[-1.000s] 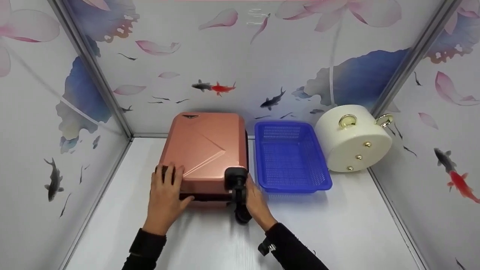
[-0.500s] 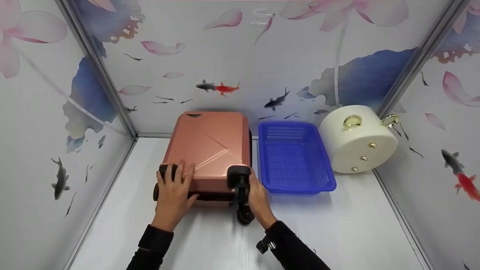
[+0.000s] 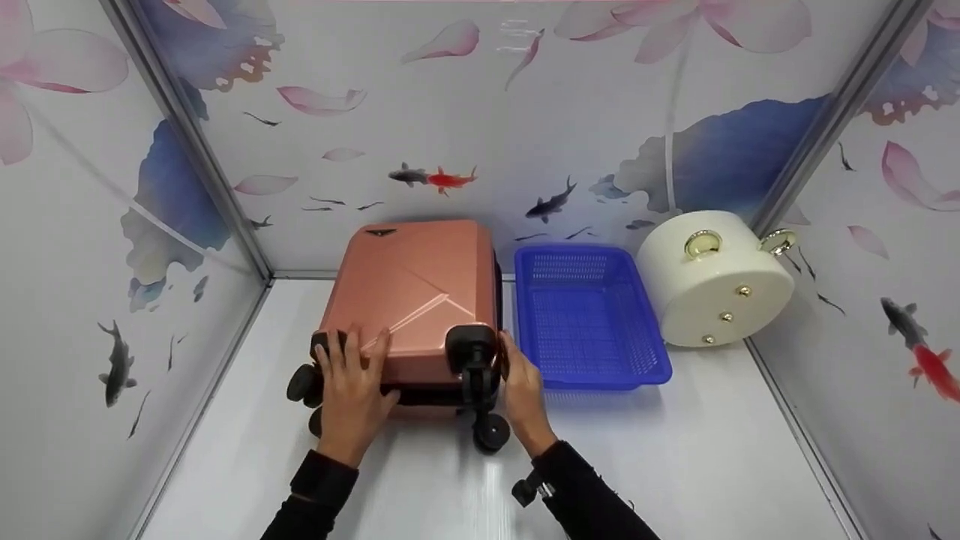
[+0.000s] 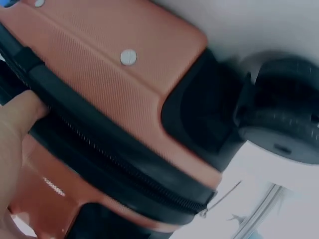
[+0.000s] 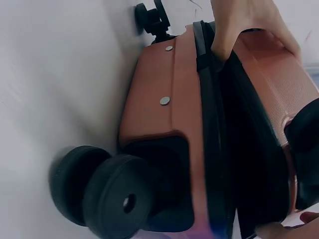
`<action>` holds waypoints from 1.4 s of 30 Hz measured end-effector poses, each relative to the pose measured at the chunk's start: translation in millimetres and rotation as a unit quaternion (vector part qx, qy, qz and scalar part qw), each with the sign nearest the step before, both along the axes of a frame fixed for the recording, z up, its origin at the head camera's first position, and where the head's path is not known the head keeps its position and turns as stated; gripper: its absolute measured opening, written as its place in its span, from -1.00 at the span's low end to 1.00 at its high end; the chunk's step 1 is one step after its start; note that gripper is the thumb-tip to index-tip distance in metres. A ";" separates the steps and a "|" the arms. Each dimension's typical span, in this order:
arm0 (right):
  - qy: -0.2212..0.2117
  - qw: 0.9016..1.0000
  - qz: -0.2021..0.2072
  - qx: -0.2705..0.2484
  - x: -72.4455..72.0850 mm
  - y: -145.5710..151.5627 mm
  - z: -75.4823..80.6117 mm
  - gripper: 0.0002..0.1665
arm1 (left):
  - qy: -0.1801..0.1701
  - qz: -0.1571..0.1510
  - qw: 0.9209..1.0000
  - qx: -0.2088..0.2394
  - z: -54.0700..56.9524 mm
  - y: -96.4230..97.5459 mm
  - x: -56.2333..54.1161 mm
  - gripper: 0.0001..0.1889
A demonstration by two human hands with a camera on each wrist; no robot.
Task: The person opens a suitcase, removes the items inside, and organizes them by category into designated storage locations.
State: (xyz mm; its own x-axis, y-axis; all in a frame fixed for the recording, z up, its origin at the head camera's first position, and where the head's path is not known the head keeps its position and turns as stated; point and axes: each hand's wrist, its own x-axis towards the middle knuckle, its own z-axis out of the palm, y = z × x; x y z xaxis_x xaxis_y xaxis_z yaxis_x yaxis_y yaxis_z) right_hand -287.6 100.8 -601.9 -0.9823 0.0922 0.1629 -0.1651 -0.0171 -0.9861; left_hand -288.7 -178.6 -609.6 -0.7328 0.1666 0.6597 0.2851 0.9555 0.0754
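A rose-pink hard-shell suitcase lies flat, its wheeled end toward me. Its zipper runs along that end, and the right wrist view shows a dark gap between lid and lower shell. My left hand grips the lid's near edge left of centre, fingers spread on top and thumb tucked into the gap. At the near right corner, beside a black wheel, my right hand holds the lid's side edge; its fingertips show at the rim. The suitcase's inside is hidden.
Right of the suitcase stands a blue plastic basket, close to my right hand. A round cream case with gold ring handles leans in the back right corner. Printed panels wall in the white table at the back and sides.
My left hand has shifted right along the lid's edge, and the left wheels have come into view beside it. The right hand stays at the right corner, and the lid sits slightly higher.
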 end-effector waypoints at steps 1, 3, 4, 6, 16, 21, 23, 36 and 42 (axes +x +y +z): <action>-0.004 1.000 -0.004 0.004 0.4 0.8 -3.1 -0.34 | 0.001 -0.003 1.000 0.004 0.9 0.4 -0.5 0.39; 0.003 0.998 -0.017 0.054 2.6 1.8 -10.3 -0.35 | 0.001 -0.006 1.000 0.006 3.7 0.5 -1.3 0.37; 0.007 0.996 -0.025 0.089 4.2 2.0 -14.5 -0.36 | 0.001 -0.006 1.000 0.007 5.0 0.1 -1.7 0.37; 0.010 0.988 -0.040 0.150 7.1 1.0 -23.0 -0.38 | 0.004 -0.004 1.000 0.008 7.3 -1.7 -2.1 0.36; -0.156 0.967 -0.011 0.203 10.9 1.0 -55.8 -0.16 | -0.002 0.006 0.995 0.100 26.1 -16.5 0.4 0.33; -0.171 0.968 0.008 0.185 10.3 4.7 -55.3 -0.20 | -0.004 0.008 0.989 0.147 35.4 -23.6 -0.2 0.33; -0.162 0.969 0.001 0.186 10.1 5.5 -54.2 -0.22 | -0.001 0.008 0.985 0.172 39.5 -27.4 -0.9 0.32; -0.145 0.967 -0.050 0.205 12.8 7.0 -60.0 -0.26 | -0.054 0.041 0.870 0.488 39.3 -79.0 -0.1 0.19; -0.133 0.968 -0.056 0.207 15.1 3.8 -63.6 -0.32 | -0.104 0.059 0.792 0.599 24.1 -108.1 -0.7 0.12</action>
